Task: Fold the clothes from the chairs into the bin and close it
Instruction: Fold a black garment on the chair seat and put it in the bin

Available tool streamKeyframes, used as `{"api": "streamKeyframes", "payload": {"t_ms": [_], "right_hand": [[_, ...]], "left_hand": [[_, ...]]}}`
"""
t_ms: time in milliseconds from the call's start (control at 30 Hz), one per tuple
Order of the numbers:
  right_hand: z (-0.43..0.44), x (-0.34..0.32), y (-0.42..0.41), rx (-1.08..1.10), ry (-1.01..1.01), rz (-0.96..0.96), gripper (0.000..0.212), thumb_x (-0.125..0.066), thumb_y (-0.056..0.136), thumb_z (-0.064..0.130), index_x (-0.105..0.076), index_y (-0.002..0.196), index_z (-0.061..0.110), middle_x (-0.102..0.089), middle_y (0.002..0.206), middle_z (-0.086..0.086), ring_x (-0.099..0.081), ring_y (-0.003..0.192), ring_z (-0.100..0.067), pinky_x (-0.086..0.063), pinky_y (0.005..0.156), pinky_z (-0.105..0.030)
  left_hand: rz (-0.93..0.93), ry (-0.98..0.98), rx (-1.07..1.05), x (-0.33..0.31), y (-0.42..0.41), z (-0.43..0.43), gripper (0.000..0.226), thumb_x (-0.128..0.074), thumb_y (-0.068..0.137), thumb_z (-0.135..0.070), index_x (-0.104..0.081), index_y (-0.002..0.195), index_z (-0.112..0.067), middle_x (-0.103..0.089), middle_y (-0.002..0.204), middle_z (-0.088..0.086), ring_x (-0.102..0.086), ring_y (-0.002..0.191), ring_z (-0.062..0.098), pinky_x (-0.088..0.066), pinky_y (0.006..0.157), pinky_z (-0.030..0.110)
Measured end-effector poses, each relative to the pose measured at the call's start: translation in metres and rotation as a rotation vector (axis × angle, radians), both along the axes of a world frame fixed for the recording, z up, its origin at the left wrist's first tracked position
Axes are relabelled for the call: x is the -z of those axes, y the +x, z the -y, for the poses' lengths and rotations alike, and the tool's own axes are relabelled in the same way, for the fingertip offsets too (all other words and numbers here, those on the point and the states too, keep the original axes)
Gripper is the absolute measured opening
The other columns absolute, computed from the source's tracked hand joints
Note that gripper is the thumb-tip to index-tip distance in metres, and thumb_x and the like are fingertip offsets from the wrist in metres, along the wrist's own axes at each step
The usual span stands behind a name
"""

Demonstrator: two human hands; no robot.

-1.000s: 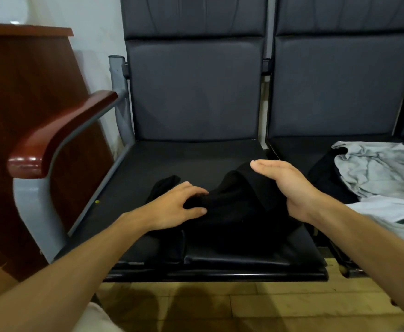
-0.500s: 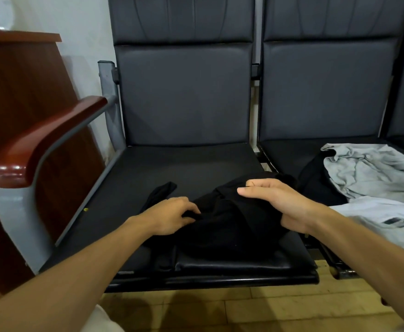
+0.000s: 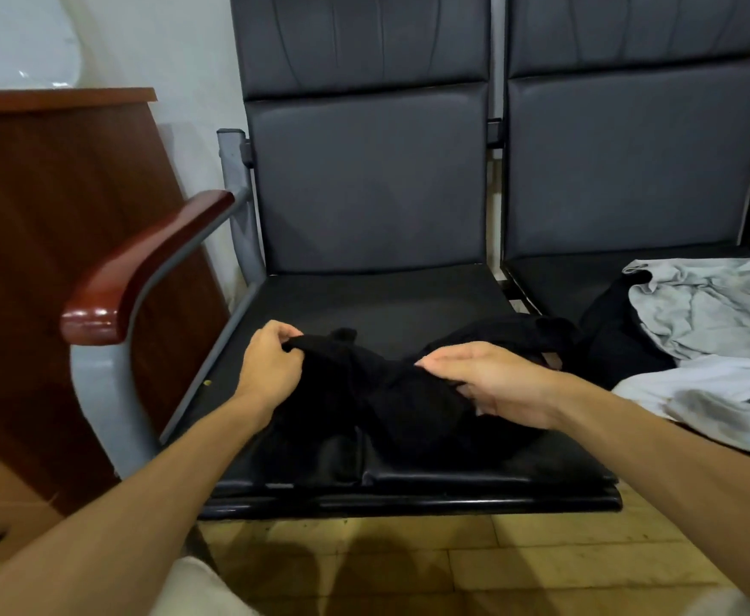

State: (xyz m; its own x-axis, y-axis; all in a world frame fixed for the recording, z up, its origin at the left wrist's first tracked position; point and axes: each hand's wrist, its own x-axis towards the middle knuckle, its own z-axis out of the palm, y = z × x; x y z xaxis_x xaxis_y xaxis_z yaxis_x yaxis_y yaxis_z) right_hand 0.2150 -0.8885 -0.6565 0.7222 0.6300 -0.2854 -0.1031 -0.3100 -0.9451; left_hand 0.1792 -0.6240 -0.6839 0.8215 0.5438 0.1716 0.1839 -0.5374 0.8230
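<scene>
yellowish floor tiles (image 3: 519, 571) fill the nearest strip, and just past them is the front lip of a dark padded chair seat (image 3: 475, 482). both forearms reach in over it. a black garment (image 3: 364, 393) lies bunched on the front half of this seat, one end trailing off to the right towards the next chair. the left hand (image 3: 270, 366) pinches a raised edge of it between thumb and curled fingers, lifting that corner a little. the right hand (image 3: 497, 384) has its fingers wrapped round a gathered fold near the middle.

the cloth looks soft, light and limp, so it should sag wherever it is not held and will not keep a crease by itself. i'd say the best hold is on two corners or along a seam or hem, pulled apart so it hangs flat, but black on black hides where those run.

further right, on the neighbouring seat, a white top (image 3: 719, 406) and a crumpled grey top (image 3: 711, 313) wait unfolded. a red-brown armrest (image 3: 142, 269) stands to the left, with a wooden cabinet (image 3: 53, 260) behind. no bin is in view.
</scene>
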Motion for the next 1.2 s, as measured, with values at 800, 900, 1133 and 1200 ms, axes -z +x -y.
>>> {"api": "streamKeyframes", "payload": {"t_ms": [800, 900, 1133, 1200], "right_hand": [[0.041, 0.018, 0.029, -0.196, -1.078, 0.858, 0.029, -0.046, 0.098, 0.029, -0.059, 0.122, 0.021, -0.055, 0.127, -0.003, -0.053, 0.117, -0.024, -0.044, 0.098, -0.038], [0.035, 0.013, 0.025, -0.188, -0.967, 0.783, 0.023, -0.05, 0.098, 0.029, -0.066, 0.109, 0.017, -0.065, 0.108, -0.005, -0.062, 0.098, -0.022, -0.052, 0.088, -0.035], [0.004, 0.01, 0.004, -0.267, -0.488, 0.43, 0.019, -0.05, 0.098, 0.014, -0.069, 0.098, 0.008, -0.074, 0.09, -0.001, -0.07, 0.071, -0.009, -0.042, 0.047, -0.014], [0.002, 0.013, 0.013, -0.165, -0.493, 0.605, 0.015, -0.055, 0.095, 0.017, -0.07, 0.096, 0.015, -0.072, 0.088, 0.004, -0.068, 0.074, -0.008, -0.047, 0.062, -0.013]], "left_hand": [[-0.492, 0.645, 0.961, 0.028, 0.009, 0.076, 0.041, -0.041, 0.103, -0.025, -0.042, 0.144, -0.031, -0.039, 0.149, -0.008, -0.034, 0.137, 0.014, -0.028, 0.115, 0.035], [-0.531, 0.624, 0.868, 0.022, 0.01, 0.044, 0.038, -0.044, 0.101, -0.014, -0.054, 0.134, -0.03, -0.047, 0.143, -0.008, -0.041, 0.133, 0.012, -0.031, 0.113, 0.03], [-0.617, 0.831, 0.584, 0.002, -0.008, 0.02, 0.051, -0.042, 0.087, -0.004, -0.06, 0.128, -0.028, -0.059, 0.133, -0.003, -0.051, 0.124, 0.017, -0.03, 0.111, 0.03], [-0.541, 0.83, 0.526, 0.0, -0.01, 0.026, 0.044, -0.043, 0.088, -0.007, -0.065, 0.12, -0.028, -0.062, 0.128, -0.004, -0.055, 0.118, 0.017, -0.039, 0.105, 0.032]]}}
